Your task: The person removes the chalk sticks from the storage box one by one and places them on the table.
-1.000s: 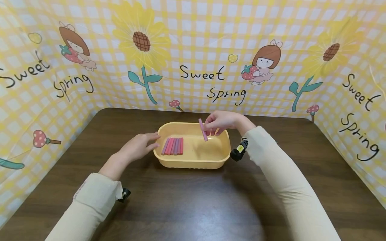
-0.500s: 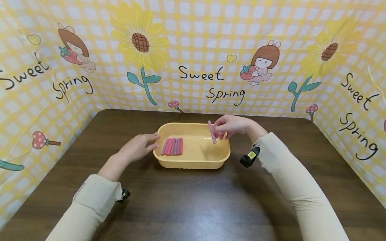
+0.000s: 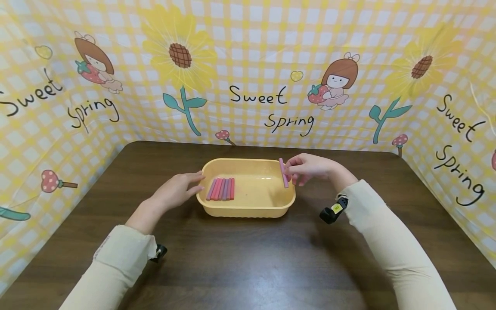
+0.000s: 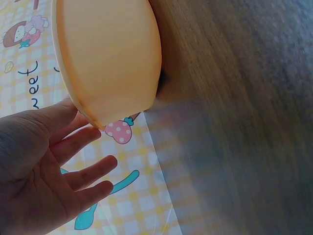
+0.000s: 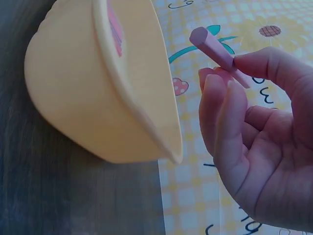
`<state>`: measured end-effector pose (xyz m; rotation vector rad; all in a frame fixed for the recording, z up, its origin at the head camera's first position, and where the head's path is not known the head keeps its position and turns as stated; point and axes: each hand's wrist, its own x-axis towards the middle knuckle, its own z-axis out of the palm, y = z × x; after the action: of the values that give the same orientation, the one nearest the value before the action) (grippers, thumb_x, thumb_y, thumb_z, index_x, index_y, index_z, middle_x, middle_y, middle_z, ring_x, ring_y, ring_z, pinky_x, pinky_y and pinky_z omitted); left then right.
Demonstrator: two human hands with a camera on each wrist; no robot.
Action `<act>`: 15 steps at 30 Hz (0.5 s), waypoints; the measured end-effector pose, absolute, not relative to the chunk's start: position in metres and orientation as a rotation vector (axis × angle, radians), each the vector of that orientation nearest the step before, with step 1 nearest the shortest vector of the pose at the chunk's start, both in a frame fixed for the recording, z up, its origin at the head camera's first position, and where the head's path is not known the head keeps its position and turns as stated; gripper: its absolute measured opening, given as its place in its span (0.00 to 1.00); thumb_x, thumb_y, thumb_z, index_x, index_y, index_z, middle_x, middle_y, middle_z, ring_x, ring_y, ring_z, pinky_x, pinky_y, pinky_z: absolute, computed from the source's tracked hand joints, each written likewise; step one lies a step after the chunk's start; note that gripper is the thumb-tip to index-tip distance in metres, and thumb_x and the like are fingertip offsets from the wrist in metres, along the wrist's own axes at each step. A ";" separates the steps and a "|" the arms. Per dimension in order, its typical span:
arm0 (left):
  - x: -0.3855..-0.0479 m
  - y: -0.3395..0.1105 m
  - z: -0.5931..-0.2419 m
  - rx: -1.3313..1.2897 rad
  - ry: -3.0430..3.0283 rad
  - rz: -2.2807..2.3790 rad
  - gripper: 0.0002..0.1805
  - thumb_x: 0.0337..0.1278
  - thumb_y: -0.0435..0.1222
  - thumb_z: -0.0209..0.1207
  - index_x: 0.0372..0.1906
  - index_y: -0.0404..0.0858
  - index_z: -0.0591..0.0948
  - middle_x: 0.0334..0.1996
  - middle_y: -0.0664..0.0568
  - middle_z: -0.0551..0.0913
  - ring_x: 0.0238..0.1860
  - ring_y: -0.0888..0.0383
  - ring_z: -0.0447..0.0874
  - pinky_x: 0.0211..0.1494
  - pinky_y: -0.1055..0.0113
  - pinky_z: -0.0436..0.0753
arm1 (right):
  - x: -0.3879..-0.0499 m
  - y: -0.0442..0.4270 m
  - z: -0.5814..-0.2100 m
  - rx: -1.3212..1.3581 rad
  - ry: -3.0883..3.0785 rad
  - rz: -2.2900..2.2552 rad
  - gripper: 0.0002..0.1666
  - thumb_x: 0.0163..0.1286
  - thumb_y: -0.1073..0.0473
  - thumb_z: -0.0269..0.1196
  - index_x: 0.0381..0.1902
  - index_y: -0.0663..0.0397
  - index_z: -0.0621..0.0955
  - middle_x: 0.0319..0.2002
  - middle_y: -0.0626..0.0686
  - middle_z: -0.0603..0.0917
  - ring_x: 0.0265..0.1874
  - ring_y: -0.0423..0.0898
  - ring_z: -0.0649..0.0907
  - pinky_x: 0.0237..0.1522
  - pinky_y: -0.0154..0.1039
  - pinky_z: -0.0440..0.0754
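Head view, centre of frame: pale yellow, rounded oblong, plastic-looking tray (image 3: 248,212) on a dark brown wood-grain tabletop (image 3: 240,258). In the tray's left part, a row of slim pink and mauve sticks (image 3: 221,189), side by side and roughly parallel on the tray floor. Matt surface; material uncertain.

Right hand (image 3: 313,167), right of centre: thumb and fingertips pinch one slim pinkish-mauve stick with a flat-sided end (image 5: 217,56), gripped partway along its length. Stick tilted, far end leaning a little left in the head view, where it overlaps the tray's right end. Right wrist view has it in the air, apart from the tray wall. Height above the rim hard to judge.

Left hand (image 3: 174,189), left of centre: fingers extended and spread, no stick in them. Tips at the tray's left rim; left wrist view puts thumb and nearest finger right by it, actual contact unclear. Probably there to steady the tray.

Step, as I read it: single-stick handling, one piece held up at the right end, well apart from the row. Next move likely calls for keeping the pinch firm, passing the rim without a knock, turning the stick to suit its resting place, then releasing it low. Main risk: thin piece swivelling between the fingertips.
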<state>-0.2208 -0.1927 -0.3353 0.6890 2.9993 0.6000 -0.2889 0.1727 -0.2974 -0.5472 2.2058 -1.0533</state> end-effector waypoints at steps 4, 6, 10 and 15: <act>-0.221 -0.193 -0.336 0.693 2.999 0.606 0.22 0.63 0.35 0.55 0.59 0.28 0.73 0.60 0.34 0.72 0.63 0.39 0.70 0.66 0.45 0.68 | -0.288 0.184 -0.301 -0.517 2.208 -1.089 0.12 0.68 0.58 0.53 0.41 0.62 0.76 0.28 0.49 0.81 0.28 0.41 0.79 0.29 0.32 0.81; -0.221 -0.193 -0.336 0.696 3.000 0.608 0.22 0.62 0.35 0.55 0.59 0.28 0.73 0.60 0.34 0.73 0.63 0.39 0.70 0.66 0.45 0.68 | -0.288 0.190 -0.304 -0.494 2.211 -1.114 0.12 0.68 0.58 0.53 0.41 0.62 0.76 0.28 0.50 0.80 0.28 0.40 0.79 0.29 0.32 0.81; -0.221 -0.193 -0.337 0.699 3.003 0.604 0.22 0.62 0.35 0.55 0.59 0.28 0.73 0.60 0.34 0.72 0.63 0.39 0.70 0.66 0.45 0.68 | -0.287 0.201 -0.307 -0.471 2.208 -1.154 0.13 0.69 0.57 0.54 0.42 0.63 0.75 0.27 0.48 0.81 0.28 0.40 0.79 0.29 0.33 0.81; -0.222 -0.194 -0.339 0.698 3.001 0.605 0.22 0.62 0.35 0.55 0.59 0.28 0.73 0.60 0.34 0.72 0.63 0.39 0.70 0.66 0.45 0.69 | -0.285 0.214 -0.310 -0.475 2.196 -1.176 0.16 0.70 0.56 0.53 0.43 0.67 0.74 0.28 0.48 0.82 0.29 0.41 0.80 0.30 0.34 0.82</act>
<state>-0.2217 -0.1937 -0.3386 0.6980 3.0012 0.6047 -0.2852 0.2139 -0.3102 -0.4748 2.1959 -1.1761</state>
